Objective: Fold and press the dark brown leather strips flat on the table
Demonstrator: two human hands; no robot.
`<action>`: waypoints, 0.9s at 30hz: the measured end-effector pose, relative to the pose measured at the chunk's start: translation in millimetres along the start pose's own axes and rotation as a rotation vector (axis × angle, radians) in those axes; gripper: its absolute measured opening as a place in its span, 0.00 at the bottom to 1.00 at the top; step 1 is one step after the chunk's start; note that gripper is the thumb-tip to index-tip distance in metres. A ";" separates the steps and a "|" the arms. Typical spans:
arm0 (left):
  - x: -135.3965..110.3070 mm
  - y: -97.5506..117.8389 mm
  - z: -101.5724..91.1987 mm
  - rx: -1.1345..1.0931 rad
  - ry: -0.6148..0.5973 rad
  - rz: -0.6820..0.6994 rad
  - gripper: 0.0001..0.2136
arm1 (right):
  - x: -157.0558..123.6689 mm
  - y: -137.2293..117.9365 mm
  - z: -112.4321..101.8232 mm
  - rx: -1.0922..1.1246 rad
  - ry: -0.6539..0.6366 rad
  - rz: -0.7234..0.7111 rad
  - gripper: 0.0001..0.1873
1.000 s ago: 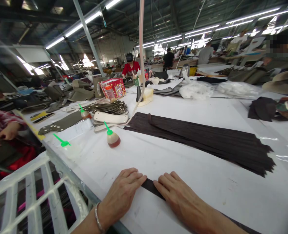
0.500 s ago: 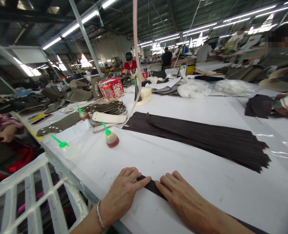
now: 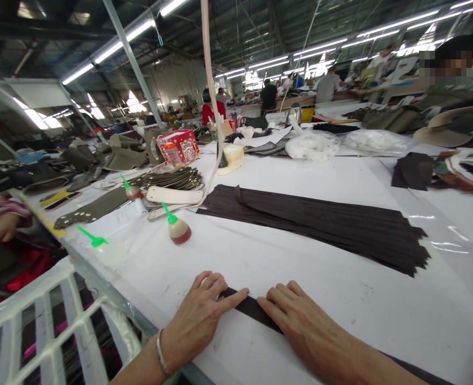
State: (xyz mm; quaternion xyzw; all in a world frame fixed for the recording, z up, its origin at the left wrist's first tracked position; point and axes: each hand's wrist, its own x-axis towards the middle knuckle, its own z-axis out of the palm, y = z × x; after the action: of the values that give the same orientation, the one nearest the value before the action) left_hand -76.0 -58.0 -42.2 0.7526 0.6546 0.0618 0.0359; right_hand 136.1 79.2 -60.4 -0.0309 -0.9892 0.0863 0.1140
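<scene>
At the edge of the table (image 3: pixel 152 267), the left hand (image 3: pixel 202 310), forefinger (image 3: pixel 235 300) extended, and right hand (image 3: pixel 300 315), half-curled, touch the dark strip (image 3: pixel 256 312), gripping or not I can't tell; it spans the gap between them.

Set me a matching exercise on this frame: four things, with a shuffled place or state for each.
Things
1. Left hand
2. Right hand
3. Dark strip stack
4. White slatted crate

Places or states
A. Beside the table's edge
B. Bare-wristed, fingers on a single strip
C. Silver bangle at its wrist
D. On the table, beyond both hands

Pairs: 1-C, 2-B, 3-D, 4-A
</scene>
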 end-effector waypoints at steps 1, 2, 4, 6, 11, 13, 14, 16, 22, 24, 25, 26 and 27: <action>-0.7 -0.5 0.4 0.003 0.015 0.004 0.31 | -0.2 0.0 -0.1 0.003 0.011 0.003 0.14; -1.3 -0.9 0.7 0.004 0.034 0.011 0.31 | -0.2 -0.1 -0.2 0.007 0.020 0.005 0.15; -1.7 -0.4 1.4 0.001 0.110 0.009 0.29 | 0.2 -0.7 -0.1 0.014 0.029 0.010 0.14; 0.2 3.2 2.2 -0.004 0.243 -0.047 0.24 | 0.7 -1.4 0.7 0.021 0.026 0.022 0.14; 13.1 23.9 9.8 -0.163 0.279 -0.040 0.19 | 0.6 -2.9 2.9 0.008 0.060 0.019 0.14; 16.5 30.6 15.0 -0.218 0.174 -0.008 0.20 | -0.9 -3.4 1.6 -0.007 0.057 0.019 0.14; 17.1 32.5 17.5 -0.225 0.142 -0.004 0.20 | -2.1 -3.6 0.5 -0.015 0.047 0.020 0.13; 16.1 33.4 21.1 -0.224 0.110 0.007 0.22 | -5.3 -3.7 -1.9 -0.035 0.023 0.016 0.13; 11.7 30.3 22.5 -0.184 0.050 0.051 0.23 | -18.3 -1.6 -4.2 -0.055 0.000 0.007 0.11; 12.2 30.9 22.7 -0.152 0.019 0.041 0.24 | -22.9 -0.8 -5.4 -0.058 0.000 0.009 0.12; 12.5 31.3 22.9 -0.138 0.004 0.037 0.24 | -25.3 -0.3 -6.3 -0.062 -0.001 0.010 0.11; 12.7 31.6 23.1 -0.125 -0.006 0.033 0.25 | -27.9 0.2 -7.4 -0.065 -0.003 0.009 0.11; 12.7 31.9 23.3 -0.115 -0.015 0.033 0.26 | -30.6 0.7 -8.6 -0.068 -0.002 0.005 0.10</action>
State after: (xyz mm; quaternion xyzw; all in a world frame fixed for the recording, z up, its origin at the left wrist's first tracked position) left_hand -39.7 -49.3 -60.3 0.7604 0.6372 0.0944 0.0828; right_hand 167.9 78.8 -59.1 -0.0372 -0.9917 0.0529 0.1115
